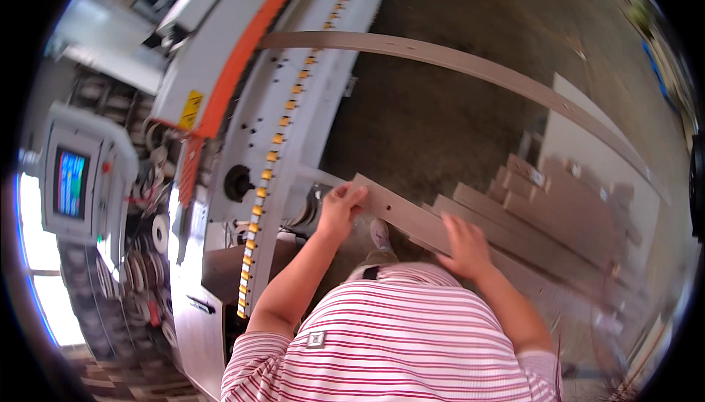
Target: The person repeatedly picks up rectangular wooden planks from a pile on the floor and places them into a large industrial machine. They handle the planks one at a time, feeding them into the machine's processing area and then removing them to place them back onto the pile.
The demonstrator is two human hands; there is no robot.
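A long, narrow taupe board (407, 215) with a small dark hole near its end lies slantwise in front of my body. My left hand (341, 212) is closed round its left end, fingers at the corner. Further along the same board, my right hand (464, 248) grips it with the fingers over its top face and the thumb at the near edge. Behind it, a second long board (470, 71) runs from under the machine's orange-edged beam across the row of yellow rollers (272, 157) and out to the right.
To the right is a blurred stack of similar boards (558, 207) beside a pale sheet (587, 127). The white machine bed (294, 116) stands at my left, with a control panel (72, 174) and rolls of edging (136, 273) beyond it. A pen (200, 304) lies on a light-coloured panel.
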